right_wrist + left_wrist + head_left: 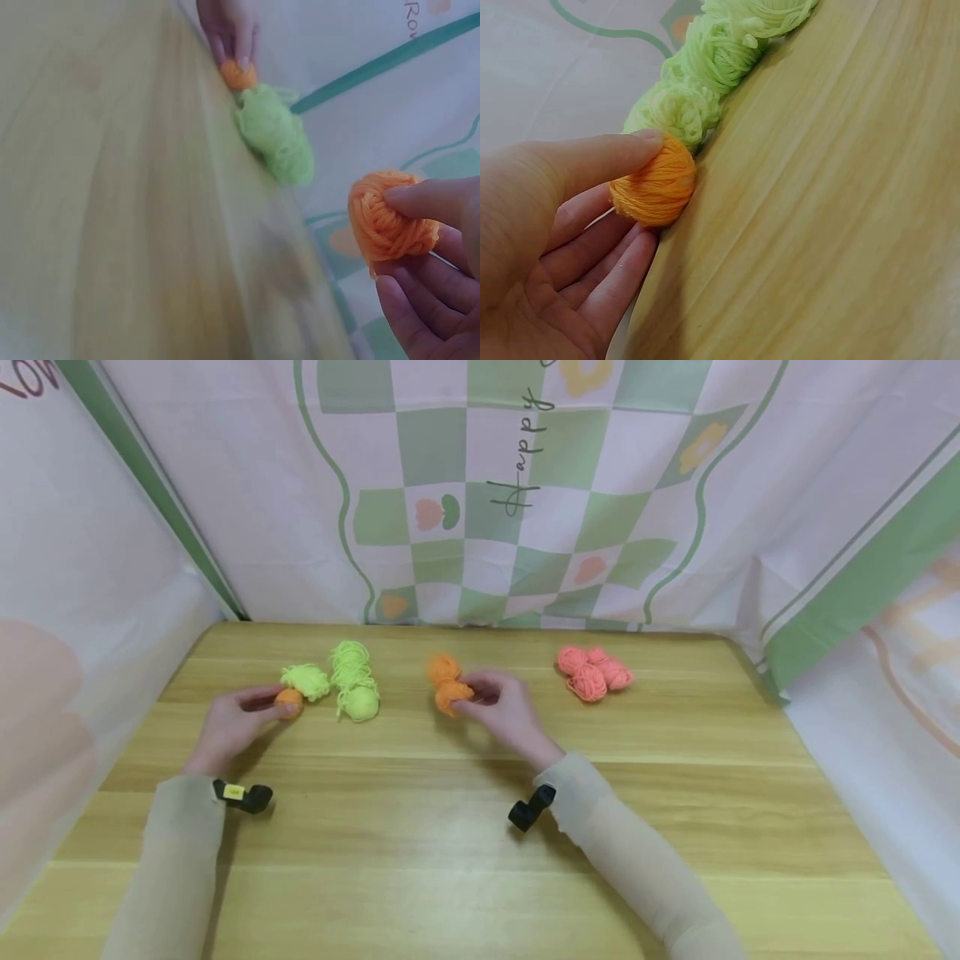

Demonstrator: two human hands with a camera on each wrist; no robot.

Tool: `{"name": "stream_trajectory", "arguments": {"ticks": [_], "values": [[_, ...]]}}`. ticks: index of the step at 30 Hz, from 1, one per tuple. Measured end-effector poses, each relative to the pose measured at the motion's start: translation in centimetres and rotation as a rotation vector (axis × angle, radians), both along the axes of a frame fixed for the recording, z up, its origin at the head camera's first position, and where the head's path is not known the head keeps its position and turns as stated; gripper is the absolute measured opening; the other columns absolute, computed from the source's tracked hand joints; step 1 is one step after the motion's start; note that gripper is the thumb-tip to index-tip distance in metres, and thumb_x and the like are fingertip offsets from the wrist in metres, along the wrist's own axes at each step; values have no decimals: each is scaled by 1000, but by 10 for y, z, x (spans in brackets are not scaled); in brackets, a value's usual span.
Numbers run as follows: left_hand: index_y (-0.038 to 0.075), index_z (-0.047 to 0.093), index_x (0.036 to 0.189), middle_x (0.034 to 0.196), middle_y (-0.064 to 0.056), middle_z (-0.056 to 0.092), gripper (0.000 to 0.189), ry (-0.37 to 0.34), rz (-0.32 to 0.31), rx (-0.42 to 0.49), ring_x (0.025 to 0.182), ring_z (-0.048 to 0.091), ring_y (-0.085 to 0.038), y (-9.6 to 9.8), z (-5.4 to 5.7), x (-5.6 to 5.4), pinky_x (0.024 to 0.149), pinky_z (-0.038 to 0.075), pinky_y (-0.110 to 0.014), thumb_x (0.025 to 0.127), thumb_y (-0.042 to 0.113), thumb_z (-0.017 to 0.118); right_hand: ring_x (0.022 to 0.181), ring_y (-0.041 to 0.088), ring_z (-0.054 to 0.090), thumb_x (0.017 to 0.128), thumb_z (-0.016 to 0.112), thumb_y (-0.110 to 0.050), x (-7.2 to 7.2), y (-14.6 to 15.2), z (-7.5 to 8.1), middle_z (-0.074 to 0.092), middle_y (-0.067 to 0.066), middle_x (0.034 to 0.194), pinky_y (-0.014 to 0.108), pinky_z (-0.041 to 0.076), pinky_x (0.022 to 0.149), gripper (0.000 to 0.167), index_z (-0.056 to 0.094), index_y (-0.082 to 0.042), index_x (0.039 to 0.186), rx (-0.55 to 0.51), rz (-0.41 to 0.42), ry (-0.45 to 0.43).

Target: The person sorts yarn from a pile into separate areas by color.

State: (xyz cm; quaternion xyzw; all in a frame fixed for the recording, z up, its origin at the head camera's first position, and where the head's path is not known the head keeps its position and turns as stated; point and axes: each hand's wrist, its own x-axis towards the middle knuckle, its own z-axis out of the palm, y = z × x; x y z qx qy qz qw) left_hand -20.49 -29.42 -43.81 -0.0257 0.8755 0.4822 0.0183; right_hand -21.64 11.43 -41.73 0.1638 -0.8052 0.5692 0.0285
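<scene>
My left hand [234, 725] pinches a small orange yarn ball [288, 702] between thumb and fingers, low at the tabletop. In the left wrist view that orange ball sits right beside the nearest lime-green yarn ball [676, 112]. My right hand [504, 710] grips an orange yarn ball [453, 697] by its side, and in the right wrist view this ball [386, 217] shows raised above the table. Another orange ball [444, 667] appears just behind it in the head view, overlapped by it. A single lime-green ball [306, 681] and a row of lime-green balls [352, 677] lie between the hands.
A cluster of coral-pink yarn balls [588, 683] rests at the back right of the wooden table [420, 827]. Patterned cloth [495, 527] hangs along the back edge, with more cloth at both sides.
</scene>
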Motion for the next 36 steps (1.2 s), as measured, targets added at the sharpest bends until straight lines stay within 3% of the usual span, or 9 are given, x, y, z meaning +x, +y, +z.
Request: {"name": "stream_trajectory", "arguments": {"ticks": [10,22,29,36], "values": [[0,59,139,142,-23,56,72,-7,17,15,132,47,-40,2,1,0,111,36,-57,89,48,78,95,24,69,85,84,-10,0,29,-12,74,10,107,37,58,86,33,74,-1,115,57,-57,-81],[0,59,139,140,-24,57,73,6,-2,-1,132,47,-41,1,1,0,111,34,-58,89,49,78,97,25,69,87,84,-17,-4,53,-18,73,11,108,38,57,88,37,73,-2,118,119,-96,-93],[-1,60,138,139,-23,58,71,25,-1,-10,131,48,-40,0,-1,0,110,36,-57,90,48,77,100,24,68,89,83,-22,-14,59,-15,72,10,111,39,56,88,38,72,-5,121,161,-137,-120],[0,59,139,139,-22,58,71,20,0,-5,132,48,-39,0,-1,0,110,35,-56,90,49,77,101,24,67,89,83,-24,-34,59,-13,72,9,110,39,56,88,38,72,-5,120,142,-172,-126]]}}
